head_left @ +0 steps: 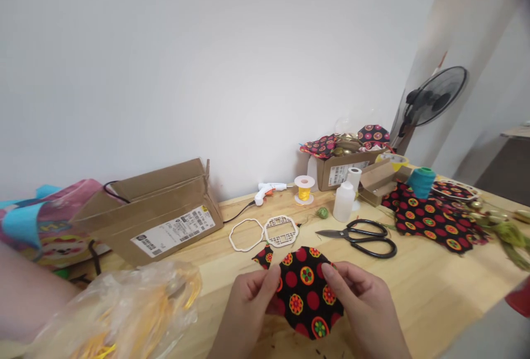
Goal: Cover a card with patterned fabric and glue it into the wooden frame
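A scallop-edged piece of black patterned fabric point(305, 292), printed with red dots and bright flowers, is held up just above the table. My left hand point(252, 298) pinches its left edge between thumb and fingers. On the other side my right hand point(358, 298) grips the upper right edge the same way. Behind the left hand lies a small scrap of the same fabric point(264, 256). Beyond it are a thin wooden frame point(232, 236) and a lattice-patterned frame point(265, 232), side by side. Black-handled scissors point(350, 234) rest past my right hand.
An open cardboard box point(165, 199) stands left, near a plastic bag of yellow cord point(136, 304). Farther back are a glue gun point(269, 190), a yellow thread spool point(304, 195), a white bottle point(343, 202) and a filled box point(343, 168). Patterned cloth point(430, 223) lies right, with teal thread point(422, 182).
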Demonstrator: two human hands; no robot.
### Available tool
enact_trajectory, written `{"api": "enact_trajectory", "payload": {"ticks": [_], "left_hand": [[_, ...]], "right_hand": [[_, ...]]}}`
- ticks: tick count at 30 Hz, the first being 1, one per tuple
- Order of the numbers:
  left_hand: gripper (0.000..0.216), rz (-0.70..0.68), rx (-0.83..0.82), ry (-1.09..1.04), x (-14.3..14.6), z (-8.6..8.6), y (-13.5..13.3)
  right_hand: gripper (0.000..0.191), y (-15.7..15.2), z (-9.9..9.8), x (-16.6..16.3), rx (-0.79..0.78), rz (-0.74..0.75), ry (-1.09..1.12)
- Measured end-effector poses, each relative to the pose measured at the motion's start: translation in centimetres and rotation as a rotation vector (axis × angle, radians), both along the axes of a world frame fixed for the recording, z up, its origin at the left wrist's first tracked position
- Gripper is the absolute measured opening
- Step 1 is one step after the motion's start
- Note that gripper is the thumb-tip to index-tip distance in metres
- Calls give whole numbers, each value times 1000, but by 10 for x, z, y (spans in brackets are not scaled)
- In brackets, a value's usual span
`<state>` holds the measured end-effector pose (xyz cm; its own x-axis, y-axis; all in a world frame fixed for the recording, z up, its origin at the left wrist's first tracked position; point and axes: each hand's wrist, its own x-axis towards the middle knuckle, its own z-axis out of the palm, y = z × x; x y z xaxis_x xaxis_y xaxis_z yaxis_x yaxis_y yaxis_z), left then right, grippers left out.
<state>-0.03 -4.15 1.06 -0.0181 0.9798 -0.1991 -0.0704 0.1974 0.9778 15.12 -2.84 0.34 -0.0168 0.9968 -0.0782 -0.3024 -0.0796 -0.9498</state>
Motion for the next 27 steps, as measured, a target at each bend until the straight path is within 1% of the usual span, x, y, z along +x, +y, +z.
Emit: {"api": "enact_trajectory", "payload": {"ticks": [3,4,6,9,14,17,20,25,27], "left_hand": [[21,6,47,-97,-1,1,1],[20,-11,59,-114,-2,1,1],[22,-43,46,-123,-3,1,1],[23,-43,9,-100,-5,-1,0],[23,-42,22,-107,-6,-3,1],[23,-11,8,-108,-5,-2,2],[25,18,16,-62,-4,-1,2],[35,51,7,-75,-5,-3,2],[30,50,16,-77,-4,-4,3]], "right_hand": [[25,-1,-1,1,17,-1,-47],[25,-1,-2,1,22,2,-53],[26,-3,-3,1,33,16,-61],[27,-5,-5,0,41,34,-70],[24,-7,-4,-2,78,16,-112],[25,-7,-2,-2,104,-3,-164],[25,-8,-1,-3,111,-14,-190],[24,-10,-4,-5,92,23,-176],[26,-10,-6,-5,110,30,-227]]}}
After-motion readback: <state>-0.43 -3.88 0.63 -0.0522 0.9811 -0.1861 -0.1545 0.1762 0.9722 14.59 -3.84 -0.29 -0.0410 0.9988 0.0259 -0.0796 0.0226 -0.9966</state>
